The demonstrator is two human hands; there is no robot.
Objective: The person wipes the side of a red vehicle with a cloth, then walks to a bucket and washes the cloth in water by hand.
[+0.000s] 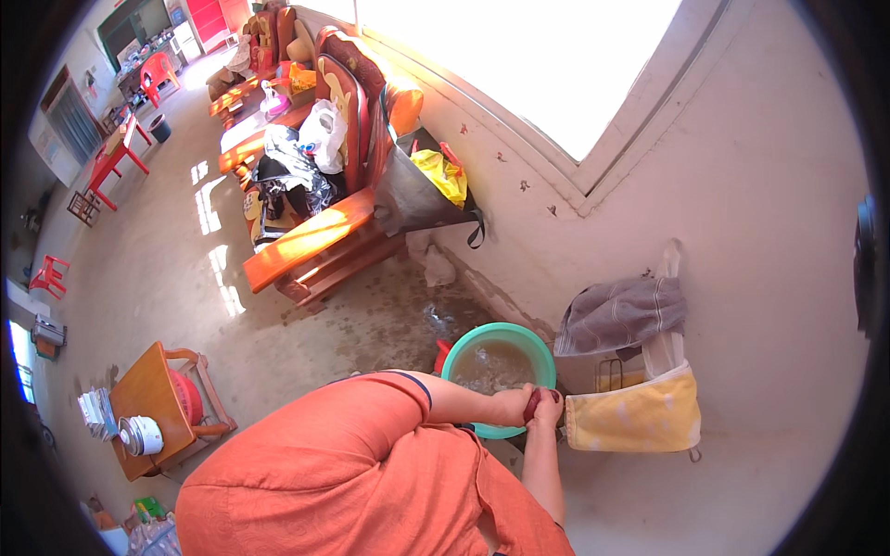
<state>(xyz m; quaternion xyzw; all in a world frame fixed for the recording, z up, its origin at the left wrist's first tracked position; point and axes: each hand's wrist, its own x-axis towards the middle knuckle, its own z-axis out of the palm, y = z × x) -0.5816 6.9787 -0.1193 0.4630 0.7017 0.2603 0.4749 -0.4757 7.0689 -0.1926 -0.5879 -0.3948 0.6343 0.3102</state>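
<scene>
A green basin (549, 357) holds murky water. Over its right-hand rim my left hand (512, 405) and my right hand (549, 406) are pressed close together. Both are closed around a dark red wad (532, 404) that looks like bunched cloth; most of it is hidden in my fingers. Just right of my hands hangs a yellow towel (635, 412), with a grey-brown towel (621, 315) above it on the wall. Something red (442, 355) shows behind the basin's left edge.
A wooden bench (315, 236) with bags stands along the wall, a grey bag (413, 190) hanging at its near end. To the left is a small wooden table (153, 394) bearing a white pot (141, 435). The floor (385, 320) beside the basin has wet patches.
</scene>
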